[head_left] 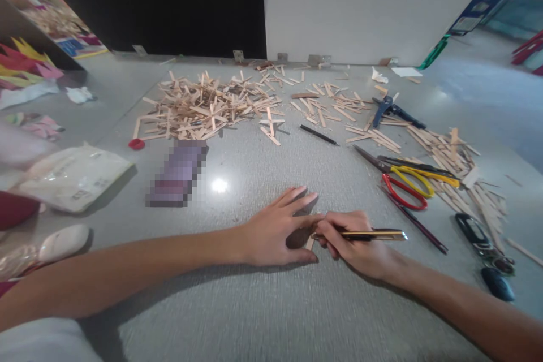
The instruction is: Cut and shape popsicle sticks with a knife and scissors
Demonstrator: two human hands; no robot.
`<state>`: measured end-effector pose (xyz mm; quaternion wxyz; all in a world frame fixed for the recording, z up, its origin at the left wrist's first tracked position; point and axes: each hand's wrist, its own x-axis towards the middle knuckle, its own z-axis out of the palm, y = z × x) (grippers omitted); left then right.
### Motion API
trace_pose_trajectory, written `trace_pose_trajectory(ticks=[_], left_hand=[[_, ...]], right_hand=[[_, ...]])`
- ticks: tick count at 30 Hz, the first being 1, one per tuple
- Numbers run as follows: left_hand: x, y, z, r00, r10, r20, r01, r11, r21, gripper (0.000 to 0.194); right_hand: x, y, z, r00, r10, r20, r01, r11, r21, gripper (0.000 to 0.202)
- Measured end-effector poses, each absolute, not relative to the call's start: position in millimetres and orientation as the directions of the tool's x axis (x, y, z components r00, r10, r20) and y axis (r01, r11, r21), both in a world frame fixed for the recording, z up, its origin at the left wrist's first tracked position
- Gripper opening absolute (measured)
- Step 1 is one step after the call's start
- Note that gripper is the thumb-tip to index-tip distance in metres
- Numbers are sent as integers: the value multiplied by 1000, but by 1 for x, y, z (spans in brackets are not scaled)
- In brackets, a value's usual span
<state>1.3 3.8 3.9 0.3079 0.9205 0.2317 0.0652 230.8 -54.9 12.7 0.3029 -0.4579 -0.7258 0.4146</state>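
Observation:
My left hand (278,226) lies on the grey table with its fingers spread. Its index finger reaches to the fingertips of my right hand, and its thumb lies beside a short wooden craft stick (310,243). That stick is partly covered by both hands. In a pen-like grip, my right hand (352,243) is closed on a slim black-and-gold pen-shaped tool (373,235), its silver end pointing right. The working tip is hidden among the fingers at the stick. Beyond the hands, a few craft sticks (271,127) form a small crossed figure.
A large heap of craft sticks (212,102) lies at the back left, with more scattered rightward. On the right are red-and-yellow-handled scissors (407,189), blue-handled pliers (384,110) and keys with fobs (473,232). Leftward lie a pixelated purple object (178,172) and a plastic bag (78,175).

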Motion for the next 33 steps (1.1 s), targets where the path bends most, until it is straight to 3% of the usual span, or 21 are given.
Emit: trace_pose_trajectory(ticks=[12, 19, 25, 33], left_hand=[[2, 3, 4, 881, 473, -1, 380, -706, 598, 83], [2, 1, 5, 890, 456, 0, 371, -724, 582, 64], [2, 4, 4, 894, 448, -4, 362, -717, 595, 79], [2, 2, 4, 891, 453, 22, 354, -726, 590, 75]], right_hand=[[232, -55, 12, -450, 875, 179, 457, 398, -795, 45], [230, -56, 12, -481, 845, 236, 473, 477, -741, 57], [228, -57, 6, -480, 840, 253, 470, 489, -735, 52], [232, -57, -2, -498, 829, 256, 468, 505, -725, 55]])
